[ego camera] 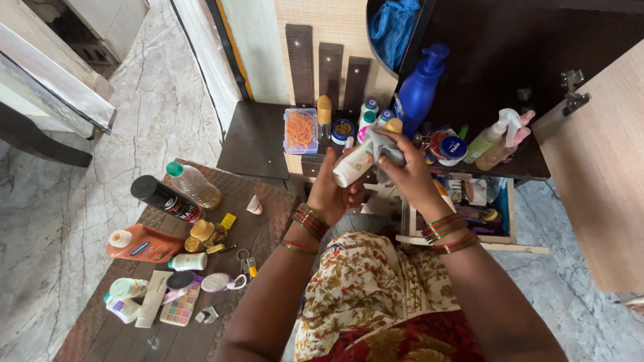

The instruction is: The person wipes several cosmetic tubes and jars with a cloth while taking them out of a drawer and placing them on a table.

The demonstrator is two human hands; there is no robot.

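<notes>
Both hands held one white bottle (353, 165) above the lap: left hand (339, 194) gripped its base, right hand (402, 167) was closed around its grey cap; many bottles waited on the table (261, 231) and shelf (530, 164)

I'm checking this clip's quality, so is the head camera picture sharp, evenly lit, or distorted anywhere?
Head view: soft daylight, no harsh glare; the cabinet interior is dark. The white bottle and both hands, left and right, look slightly soft, perhaps motion blur. Wide-angle distortion bends the cabinet door and floor lines near the edges.
</notes>
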